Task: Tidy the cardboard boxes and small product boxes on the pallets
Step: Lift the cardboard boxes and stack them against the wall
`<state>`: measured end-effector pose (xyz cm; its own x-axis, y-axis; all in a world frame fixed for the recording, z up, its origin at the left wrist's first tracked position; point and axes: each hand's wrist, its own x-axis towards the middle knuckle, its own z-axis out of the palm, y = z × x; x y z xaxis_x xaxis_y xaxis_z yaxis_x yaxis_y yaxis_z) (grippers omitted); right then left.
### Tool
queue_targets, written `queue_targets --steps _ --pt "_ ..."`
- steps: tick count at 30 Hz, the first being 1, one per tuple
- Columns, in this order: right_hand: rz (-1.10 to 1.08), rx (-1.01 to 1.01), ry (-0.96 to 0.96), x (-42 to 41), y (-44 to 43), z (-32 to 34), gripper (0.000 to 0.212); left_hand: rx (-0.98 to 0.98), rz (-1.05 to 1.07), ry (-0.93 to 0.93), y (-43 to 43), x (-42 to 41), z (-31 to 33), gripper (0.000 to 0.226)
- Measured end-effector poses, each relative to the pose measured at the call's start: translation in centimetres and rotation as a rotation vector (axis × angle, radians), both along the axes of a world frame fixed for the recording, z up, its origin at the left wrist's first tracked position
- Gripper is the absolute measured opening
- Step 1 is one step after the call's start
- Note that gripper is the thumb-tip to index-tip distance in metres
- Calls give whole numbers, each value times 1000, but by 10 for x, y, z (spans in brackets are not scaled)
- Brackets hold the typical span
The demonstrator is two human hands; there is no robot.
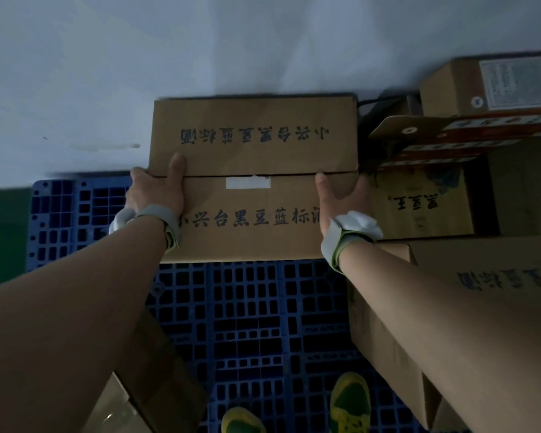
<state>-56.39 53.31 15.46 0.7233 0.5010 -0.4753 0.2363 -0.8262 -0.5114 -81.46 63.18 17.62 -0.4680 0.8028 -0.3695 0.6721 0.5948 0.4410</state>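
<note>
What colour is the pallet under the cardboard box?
The pallet is dark blue, a plastic grid; the head view shows it best.

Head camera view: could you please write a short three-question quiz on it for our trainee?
1. True or false: the left hand and the right hand both hold the cardboard box, one at each side.
2. Which colour is the pallet? A red, B blue, C grey.
3. Fill in: the piece of white tape sits on the box's top ___.
Key: 1 true; 2 B; 3 seam.
</note>
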Motion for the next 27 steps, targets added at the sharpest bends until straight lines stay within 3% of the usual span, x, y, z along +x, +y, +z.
queue_targets --steps 5,8,11,16,19,22,24,27 --pt "25 -50 -18 1 1 4 93 -179 -50 -162 10 -11 6 94" --pt "115 -272 -122 2 7 18 85 -331 -30 -110 15 1 22 97" --pt "262 -506 -153 10 13 43 73 -358 -17 -105 -3 23 49 96" --pt "501 -743 -240 7 10 80 76 -325 -146 -56 -35 44 80 99" --pt "727 -805 -283 2 4 102 53 -297 -188 -67 -43 46 99 85" --pt "846 -858 -224 0 -5 117 51 -348 -260 -68 -57 42 110 75" --pt "798 -841 -176 -8 -11 130 51 -376 -307 -105 -69 35 122 75" --pt "562 -643 -13 -25 -19 144 61 -395 -349 -134 -92 26 139 73"
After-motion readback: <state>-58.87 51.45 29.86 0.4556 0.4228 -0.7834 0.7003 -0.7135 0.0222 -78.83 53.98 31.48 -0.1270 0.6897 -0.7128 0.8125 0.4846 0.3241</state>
